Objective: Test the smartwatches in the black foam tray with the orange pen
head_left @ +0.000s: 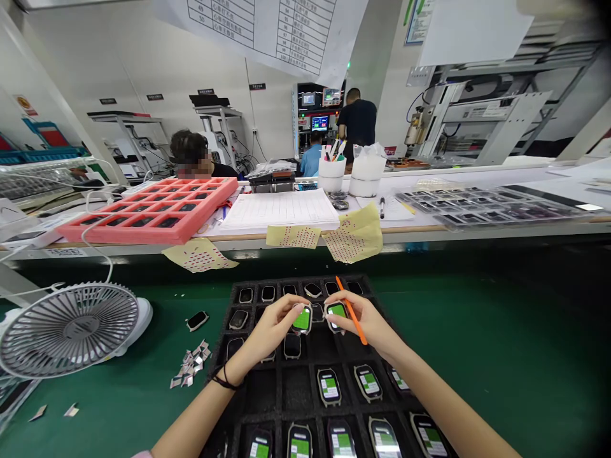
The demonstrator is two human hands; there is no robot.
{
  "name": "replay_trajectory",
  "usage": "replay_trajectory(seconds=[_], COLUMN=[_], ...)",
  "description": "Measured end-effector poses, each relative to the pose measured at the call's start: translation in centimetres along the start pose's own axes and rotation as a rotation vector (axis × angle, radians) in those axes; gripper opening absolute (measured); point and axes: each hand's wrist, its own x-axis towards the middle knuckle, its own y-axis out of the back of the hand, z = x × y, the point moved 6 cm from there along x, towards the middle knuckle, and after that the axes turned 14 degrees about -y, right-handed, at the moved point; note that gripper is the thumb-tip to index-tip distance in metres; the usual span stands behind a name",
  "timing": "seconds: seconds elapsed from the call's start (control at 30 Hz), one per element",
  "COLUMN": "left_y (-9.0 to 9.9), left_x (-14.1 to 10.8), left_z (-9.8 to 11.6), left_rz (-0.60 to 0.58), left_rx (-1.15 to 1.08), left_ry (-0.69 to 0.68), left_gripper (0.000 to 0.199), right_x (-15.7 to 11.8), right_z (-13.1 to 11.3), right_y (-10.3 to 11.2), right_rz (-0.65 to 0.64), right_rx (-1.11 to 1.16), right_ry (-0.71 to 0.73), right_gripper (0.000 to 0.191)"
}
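Over a black foam tray (300,386) on the green mat, my left hand (274,323) grips a watch with a green screen (301,320). Just to its right, my right hand (365,321) has fingers closed on a second watch (337,315), also lit green, and an orange stick (352,312) lies slanted in the same hand. The two watches are close but apart. Watches with lit screens (329,387) fill several front compartments; those at the back, such as one dark watch (268,293), have dark screens. Some compartments hold nothing.
A fan (79,327) stands at the left, near a loose watch (197,320) and a pile of small labels (191,364). On the shelf are a red foam tray (157,210), papers (281,207) and clear trays (477,207). Several people are beyond it.
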Motion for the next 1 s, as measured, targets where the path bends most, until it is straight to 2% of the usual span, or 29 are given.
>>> replay_trajectory(seconds=[0.17, 0.33, 0.47, 0.73, 1.0], left_y=[0.1, 0.0, -0.1, -0.1, 0.0], left_x=[0.0, 0.0, -0.1, -0.2, -0.3], left_z=[0.0, -0.4, -0.6, -0.3, -1.1], left_rz=[0.005, 0.008, -0.006, -0.02, 0.028], left_rx=[0.002, -0.018, -0.061, -0.104, -0.11], left_ry=[0.001, 0.008, 0.012, 0.004, 0.04], left_gripper=[0.032, 0.033, 0.032, 0.031, 0.033], right_x=[-0.2, -0.7, -0.7, -0.1, -0.4], right_z=[-0.2, -0.2, 0.0, 0.5, 0.4], right_y=[-0.3, -0.8, -0.6, -0.3, -0.4], right_rz=[-0.112, -0.225, -0.192, -0.16, -0.119], right_rx=[-0.03, 0.006, 0.05, 0.131, 0.079], right_ry=[0.052, 0.017, -0.044, -0.028, -0.038], right_gripper=[0.034, 0.038, 0.035, 0.031, 0.032])
